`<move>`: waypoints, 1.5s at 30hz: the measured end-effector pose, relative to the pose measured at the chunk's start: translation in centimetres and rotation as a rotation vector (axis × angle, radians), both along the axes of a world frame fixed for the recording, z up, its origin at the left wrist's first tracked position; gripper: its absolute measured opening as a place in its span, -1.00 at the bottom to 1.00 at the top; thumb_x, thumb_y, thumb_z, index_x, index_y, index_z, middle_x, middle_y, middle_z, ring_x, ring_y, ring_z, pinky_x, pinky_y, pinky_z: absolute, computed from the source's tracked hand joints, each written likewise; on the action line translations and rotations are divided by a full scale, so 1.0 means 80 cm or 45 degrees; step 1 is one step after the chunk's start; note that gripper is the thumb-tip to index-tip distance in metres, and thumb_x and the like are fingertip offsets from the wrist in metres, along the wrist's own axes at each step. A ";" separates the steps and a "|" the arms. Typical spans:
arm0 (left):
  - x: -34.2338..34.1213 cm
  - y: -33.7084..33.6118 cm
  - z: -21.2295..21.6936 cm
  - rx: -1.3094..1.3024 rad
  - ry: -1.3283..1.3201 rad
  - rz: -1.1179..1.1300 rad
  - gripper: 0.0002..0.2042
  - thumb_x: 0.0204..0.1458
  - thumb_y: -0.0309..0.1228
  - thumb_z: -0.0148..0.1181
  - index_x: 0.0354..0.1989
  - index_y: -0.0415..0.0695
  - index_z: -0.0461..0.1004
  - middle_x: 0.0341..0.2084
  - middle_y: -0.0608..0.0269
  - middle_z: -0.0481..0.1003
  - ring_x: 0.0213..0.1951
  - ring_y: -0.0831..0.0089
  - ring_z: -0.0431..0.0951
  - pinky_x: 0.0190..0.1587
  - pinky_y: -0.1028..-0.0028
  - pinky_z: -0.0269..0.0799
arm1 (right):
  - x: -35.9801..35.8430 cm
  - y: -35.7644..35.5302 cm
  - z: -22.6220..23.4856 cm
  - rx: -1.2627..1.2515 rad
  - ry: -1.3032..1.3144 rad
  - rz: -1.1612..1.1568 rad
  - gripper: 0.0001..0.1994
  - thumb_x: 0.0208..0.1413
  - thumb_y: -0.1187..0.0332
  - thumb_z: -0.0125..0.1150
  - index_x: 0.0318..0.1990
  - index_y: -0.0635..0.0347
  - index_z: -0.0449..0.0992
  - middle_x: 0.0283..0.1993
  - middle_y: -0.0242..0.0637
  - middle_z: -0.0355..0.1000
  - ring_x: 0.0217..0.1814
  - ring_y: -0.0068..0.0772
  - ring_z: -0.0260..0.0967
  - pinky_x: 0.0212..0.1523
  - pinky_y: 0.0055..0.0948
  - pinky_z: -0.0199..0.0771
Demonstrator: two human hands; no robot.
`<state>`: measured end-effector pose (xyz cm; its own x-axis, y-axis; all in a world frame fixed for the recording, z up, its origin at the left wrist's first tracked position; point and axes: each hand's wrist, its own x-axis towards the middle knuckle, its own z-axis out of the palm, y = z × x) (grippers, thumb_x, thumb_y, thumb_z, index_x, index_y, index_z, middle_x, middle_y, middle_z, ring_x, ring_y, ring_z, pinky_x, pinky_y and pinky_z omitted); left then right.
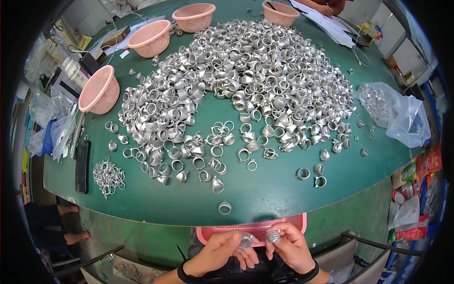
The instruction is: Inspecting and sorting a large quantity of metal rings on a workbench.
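Below the table's near edge, my left hand (218, 252) pinches a silver ring (245, 242) between thumb and fingers. Another silver ring (273, 235), with slanted grooves on its band, is gripped by the fingertips of my right hand (294, 247). The two rings are close together but apart. Beneath and beyond my hands is a pink plastic basket (301, 220), partly hidden by the hands and the table edge. On the green table (265, 194), a single ring (225, 208) lies nearest to me. A large heap of similar rings (241, 61) curves across the middle.
Pink baskets (100, 91) stand around the heap's far and left sides. A small pile of thin rings (109, 177) and a black phone (82, 166) lie at left. To the right is a clear plastic bag (407, 118). A person's hand (325, 9) rests on papers at the far side.
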<state>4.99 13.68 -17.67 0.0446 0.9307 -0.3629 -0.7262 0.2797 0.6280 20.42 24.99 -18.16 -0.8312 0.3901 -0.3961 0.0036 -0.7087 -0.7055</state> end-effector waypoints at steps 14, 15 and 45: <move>0.020 0.034 0.019 0.505 1.819 0.108 -0.64 -0.47 -0.37 0.34 -0.38 -0.13 0.44 -0.54 0.31 0.33 -0.53 0.50 0.34 -0.54 0.63 0.23 | -0.003 0.016 0.004 -0.636 0.059 0.041 -0.64 0.06 0.18 -0.18 -0.13 0.30 0.15 -0.17 -0.16 0.18 -0.21 -0.42 0.21 -0.32 -0.49 0.34; 0.020 0.035 0.019 0.497 1.831 0.085 -0.63 -0.47 -0.35 0.34 -0.38 -0.12 0.44 -0.55 0.32 0.32 -0.54 0.48 0.34 -0.55 0.61 0.24 | 0.001 0.028 0.001 -0.620 0.033 0.100 -0.68 0.06 0.22 -0.18 -0.18 0.31 0.18 -0.22 -0.18 0.20 -0.26 -0.42 0.22 -0.36 -0.51 0.34; 0.018 0.019 0.004 0.570 1.479 0.197 -0.94 -0.26 -0.53 0.12 -0.55 -0.20 0.42 -0.62 0.14 0.40 -0.56 0.30 0.42 -0.53 0.48 0.30 | -0.016 0.186 0.045 2.440 -1.006 -0.157 -0.76 -0.19 0.28 0.13 -0.46 0.28 0.33 -0.51 -0.14 0.27 -0.44 -0.15 0.23 -0.45 -0.32 0.25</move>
<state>6.43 15.18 -17.32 -0.2100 0.9492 0.2343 0.3126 -0.1619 0.9360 19.12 39.87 -14.57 -0.6672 0.6780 0.3085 0.6277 0.7347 -0.2571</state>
